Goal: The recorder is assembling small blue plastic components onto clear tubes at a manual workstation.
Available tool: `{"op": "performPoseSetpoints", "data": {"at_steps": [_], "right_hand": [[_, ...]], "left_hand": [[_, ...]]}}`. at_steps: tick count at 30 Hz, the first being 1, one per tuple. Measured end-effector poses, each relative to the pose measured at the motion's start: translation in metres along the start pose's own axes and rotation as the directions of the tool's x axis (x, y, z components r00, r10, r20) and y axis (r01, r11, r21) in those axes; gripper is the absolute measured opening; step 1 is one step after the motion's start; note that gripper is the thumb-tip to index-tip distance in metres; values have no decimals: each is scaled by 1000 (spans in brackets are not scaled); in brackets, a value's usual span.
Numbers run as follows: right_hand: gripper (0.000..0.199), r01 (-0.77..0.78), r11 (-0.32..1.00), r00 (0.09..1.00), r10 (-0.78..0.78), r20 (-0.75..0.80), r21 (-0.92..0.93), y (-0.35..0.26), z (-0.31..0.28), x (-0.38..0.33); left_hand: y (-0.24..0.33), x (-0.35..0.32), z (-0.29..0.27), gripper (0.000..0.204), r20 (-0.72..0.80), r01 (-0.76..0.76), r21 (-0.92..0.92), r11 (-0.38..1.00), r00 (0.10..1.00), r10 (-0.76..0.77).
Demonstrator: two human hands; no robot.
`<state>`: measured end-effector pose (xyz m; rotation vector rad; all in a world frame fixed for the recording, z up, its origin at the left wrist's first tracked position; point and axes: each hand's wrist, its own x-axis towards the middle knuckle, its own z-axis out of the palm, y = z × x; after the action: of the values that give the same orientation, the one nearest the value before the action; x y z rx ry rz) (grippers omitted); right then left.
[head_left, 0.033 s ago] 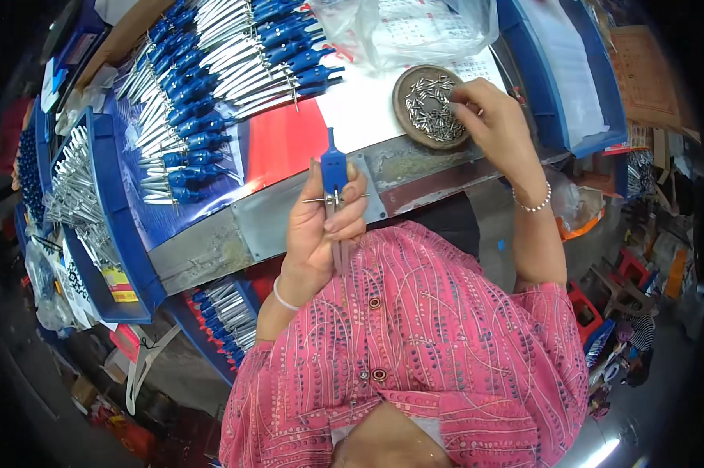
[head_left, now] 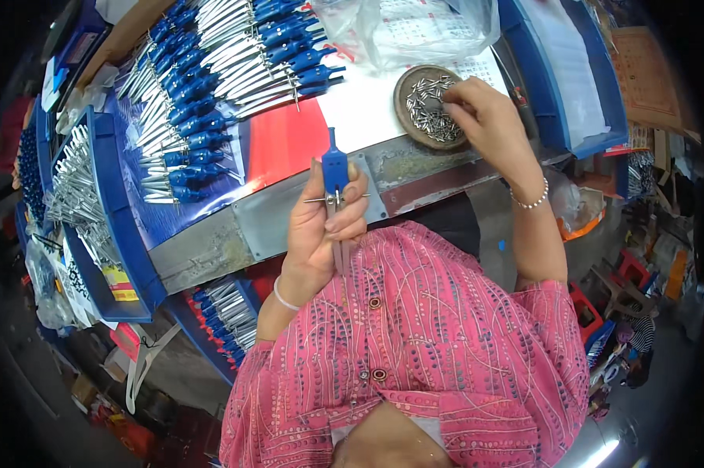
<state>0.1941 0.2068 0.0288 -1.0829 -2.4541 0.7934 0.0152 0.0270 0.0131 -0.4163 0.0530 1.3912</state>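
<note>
Upright in my left hand (head_left: 318,226) is a drawing compass (head_left: 335,170) with a blue plastic head, metal legs pointing down and a thin metal rod crossing its hinge. The fingers and thumb wrap round it in front of the bench edge. My right hand (head_left: 494,129) hovers over the right rim of a round brown bowl (head_left: 400,103). Its thumb and forefinger are drawn together; whatever lies between them is too small to make out. Small silvery screw-like metal parts (head_left: 431,123) lie in the bowl, partly covered by that hand.
Rows of similar blue-headed compasses (head_left: 192,109) cover the bench at the back left. A blue bin (head_left: 122,210) of metal legs stands at left; another blue bin (head_left: 551,78) stands at right. Clear plastic bags (head_left: 414,39) lie behind the bowl. The metal bench edge (head_left: 203,253) runs before me.
My right hand has shifted slightly, its fingertips drawing a little up and away from the metal parts. The left hand and the compass stay in place.
</note>
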Motion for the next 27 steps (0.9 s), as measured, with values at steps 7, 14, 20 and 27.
{"op": "performPoseSetpoints", "data": {"at_steps": [7, 14, 20, 27], "right_hand": [[11, 179, 955, 976, -143, 162, -236, 7, 17, 20], [13, 239, 930, 961, -185, 206, -278, 0, 16, 24], [11, 239, 919, 964, -185, 191, -313, 1, 23, 26], [9, 318, 898, 944, -269, 191, -305, 2, 24, 28]], "left_hand": [[-1, -1, -2, 40, -5, -19, 48, 999, 1000, 19], [2, 1, -3, 39, -35, -15, 30, 999, 999, 16], [5, 2, -5, 36, -31, -3, 30, 1000, 999, 4], [6, 2, -8, 39, -14, 20, 37, 999, 1000, -20]]}}
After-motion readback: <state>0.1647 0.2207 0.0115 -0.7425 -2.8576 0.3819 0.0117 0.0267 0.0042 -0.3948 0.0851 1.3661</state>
